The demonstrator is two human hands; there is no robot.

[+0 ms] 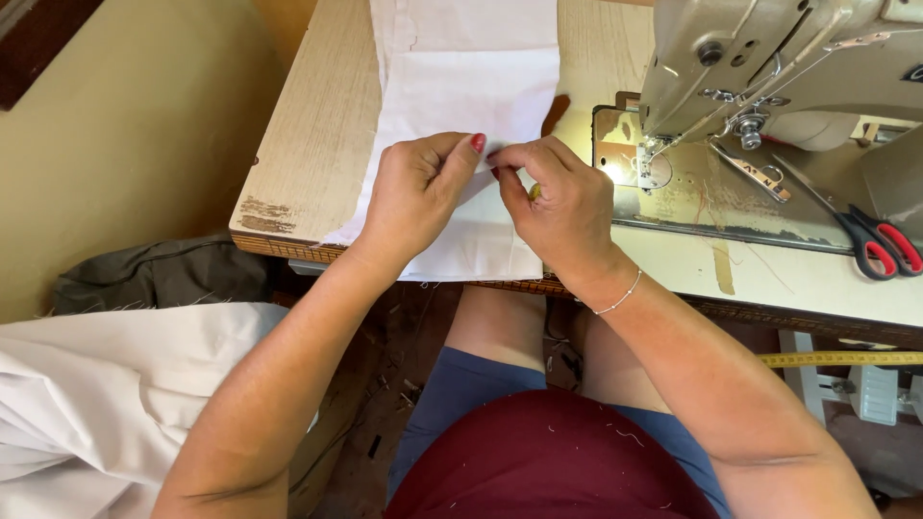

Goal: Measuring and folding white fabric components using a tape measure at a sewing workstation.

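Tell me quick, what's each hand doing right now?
Left hand: closed, pinching the white fabric.
Right hand: closed, fingertips pinching the same fabric right beside the left.

Wooden bench, pale grain, worn and chipped along the near left edge. White fabric spread flat down the middle, running from the far side to just over the near edge. Grey industrial sewing machine mounted at right, its metal bed plate set flush into the top, scuffed and stained. Red-handled scissors lying at the far right, blades pointing toward the needle area. Yellow measuring tape hanging along the front edge below the scissors.
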